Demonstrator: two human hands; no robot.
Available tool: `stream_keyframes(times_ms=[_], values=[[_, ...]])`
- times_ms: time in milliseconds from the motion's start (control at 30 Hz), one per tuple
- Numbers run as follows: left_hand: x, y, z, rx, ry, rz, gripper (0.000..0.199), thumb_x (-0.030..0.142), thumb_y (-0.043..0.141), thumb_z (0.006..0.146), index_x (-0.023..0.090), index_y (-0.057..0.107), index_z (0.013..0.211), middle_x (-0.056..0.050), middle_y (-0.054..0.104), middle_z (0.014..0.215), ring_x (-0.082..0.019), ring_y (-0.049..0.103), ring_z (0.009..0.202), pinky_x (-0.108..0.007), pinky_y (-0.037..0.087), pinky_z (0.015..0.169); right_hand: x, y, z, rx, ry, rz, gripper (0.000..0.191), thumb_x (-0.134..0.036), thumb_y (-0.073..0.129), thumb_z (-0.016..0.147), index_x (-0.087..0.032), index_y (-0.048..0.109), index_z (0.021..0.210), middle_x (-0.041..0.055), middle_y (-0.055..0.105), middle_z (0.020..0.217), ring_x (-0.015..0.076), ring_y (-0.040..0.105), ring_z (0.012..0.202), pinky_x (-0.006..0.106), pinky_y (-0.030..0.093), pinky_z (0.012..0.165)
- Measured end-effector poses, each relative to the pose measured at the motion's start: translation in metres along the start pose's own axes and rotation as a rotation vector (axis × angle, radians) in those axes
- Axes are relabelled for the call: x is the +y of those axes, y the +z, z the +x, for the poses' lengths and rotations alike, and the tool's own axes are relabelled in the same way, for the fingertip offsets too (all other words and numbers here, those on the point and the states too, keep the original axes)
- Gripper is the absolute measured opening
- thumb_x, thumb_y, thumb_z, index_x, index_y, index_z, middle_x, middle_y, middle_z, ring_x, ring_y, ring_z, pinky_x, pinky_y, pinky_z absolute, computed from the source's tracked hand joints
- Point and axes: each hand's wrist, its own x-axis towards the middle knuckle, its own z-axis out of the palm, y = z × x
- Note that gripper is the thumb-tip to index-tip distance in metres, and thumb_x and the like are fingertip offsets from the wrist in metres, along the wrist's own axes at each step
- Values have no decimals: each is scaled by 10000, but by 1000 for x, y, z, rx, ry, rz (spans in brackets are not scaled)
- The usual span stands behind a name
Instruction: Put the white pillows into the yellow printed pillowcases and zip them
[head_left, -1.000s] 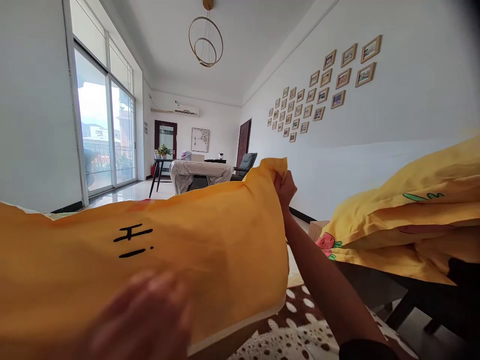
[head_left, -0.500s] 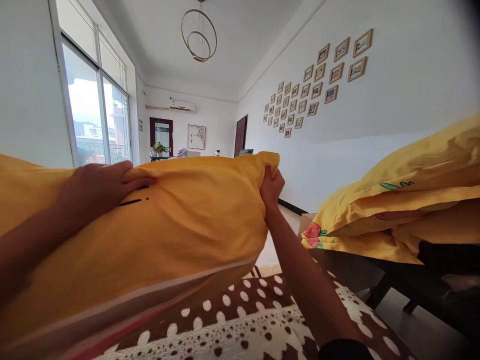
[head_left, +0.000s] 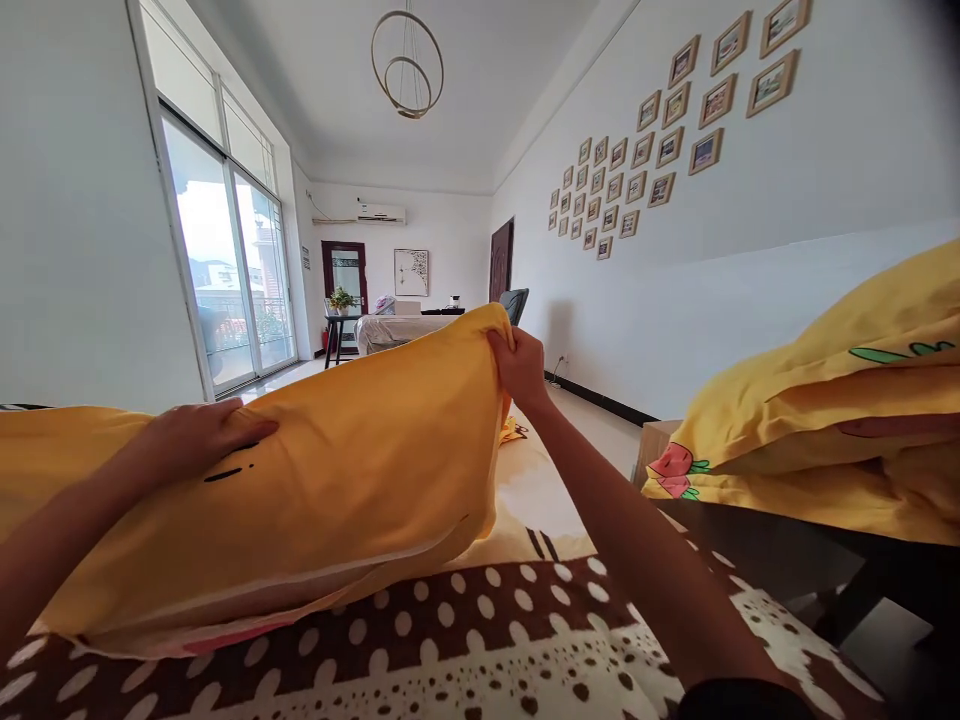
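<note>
A yellow cloth cover (head_left: 375,450) with small black marks hangs in front of me, its lower edge opening over a pale and pink lining. My left hand (head_left: 199,435) grips its top edge at the left, thumb towards the middle. At the raised upper right corner, my right hand (head_left: 520,365) is closed on the same cover. Below it lies a brown and white dotted blanket (head_left: 420,640). What fills the cover, if anything, is hidden.
Yellow pillows (head_left: 795,400) with strawberry prints are stacked at the right on a dark surface. Further off stand a covered table (head_left: 397,330), a dark stool (head_left: 341,340) and a chair (head_left: 514,303). Glass doors (head_left: 232,250) are at the left.
The yellow cover's left part has dropped and its lower edge has drawn up from the blanket. My left hand is lower; my right hand has shifted slightly left. The view has turned a little.
</note>
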Motion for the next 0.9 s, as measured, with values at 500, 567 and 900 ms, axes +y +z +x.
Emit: stream_keyframes(times_ms=[500, 567, 900], values=[[230, -2, 44, 159, 446, -745, 367, 404, 441, 852, 183, 411, 561, 23, 350, 544, -113, 345, 537, -272, 260, 537, -25, -17, -8, -78, 12, 338, 283, -467, 608, 798, -191, 549, 776, -34, 489, 678, 106, 486, 623, 228, 400, 552], [223, -5, 44, 154, 451, -845, 391, 415, 443, 854, 187, 365, 547, 31, 301, 534, -100, 296, 516, -270, 220, 515, -1, -29, -30, -214, 6, 336, 315, -509, 559, 825, -207, 588, 911, -1, 586, 804, 141, 551, 736, 260, 445, 634], [232, -58, 51, 586, 427, -319, 427, 397, 451, 875, 189, 248, 562, 22, 270, 526, -116, 200, 517, -302, 161, 557, 48, 78, -145, -226, 181, 157, 388, -521, 379, 821, -222, 357, 575, -29, 383, 525, 121, 373, 535, 262, 331, 514]])
